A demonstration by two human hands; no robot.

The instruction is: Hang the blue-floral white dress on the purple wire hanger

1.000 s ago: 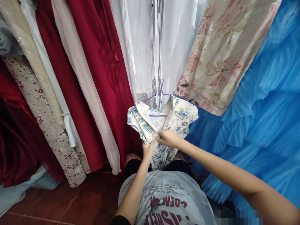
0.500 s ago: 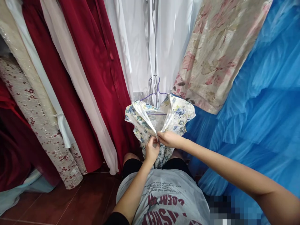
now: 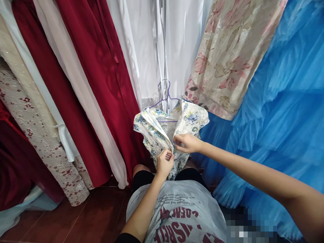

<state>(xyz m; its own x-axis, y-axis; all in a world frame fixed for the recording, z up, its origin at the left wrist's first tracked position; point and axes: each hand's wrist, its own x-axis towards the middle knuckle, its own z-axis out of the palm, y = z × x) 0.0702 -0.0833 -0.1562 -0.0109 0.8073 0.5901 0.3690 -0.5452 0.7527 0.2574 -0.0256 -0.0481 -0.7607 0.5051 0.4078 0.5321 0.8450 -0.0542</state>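
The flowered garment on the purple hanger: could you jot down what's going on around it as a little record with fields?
Garment: flowered top part, white with blue and yellow print, front open at the neck
Hanger: purple, inside its shoulders
Left hand: the left hand pinches the front opening
Right hand: the right hand is at the opening, fingers bent; grip unclear
Behind: white cloth
Picture left: dark red cloth
Picture right: beige floral cloth, blue ruffled cloth
Floor: reddish tiles

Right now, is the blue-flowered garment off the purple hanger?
No, the purple hanger sits inside the blue-flowered garment, its lower bar showing across the open neckline.
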